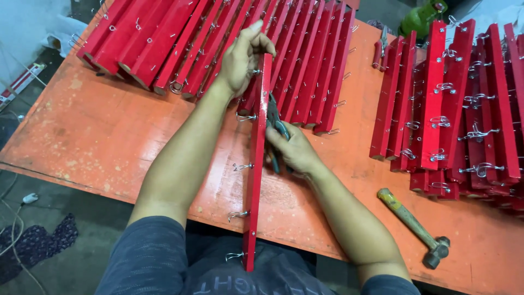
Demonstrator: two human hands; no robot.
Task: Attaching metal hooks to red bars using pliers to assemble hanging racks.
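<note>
A long red wooden bar [255, 164] with small metal hooks along its left face stands on edge, running from my lap up onto the orange table [109, 136]. My left hand [243, 57] grips the bar's far end. My right hand [292, 148] sits just right of the bar and holds blue-handled pliers [275, 128], whose jaws touch the bar near its upper half.
A row of red bars [207, 43] with hooks lies at the back of the table. Another pile of red bars [464, 104] fills the right side. A wooden-handled hammer [415, 226] lies at the front right. Red-handled pliers [379, 49] and a green object [420, 19] sit at the back.
</note>
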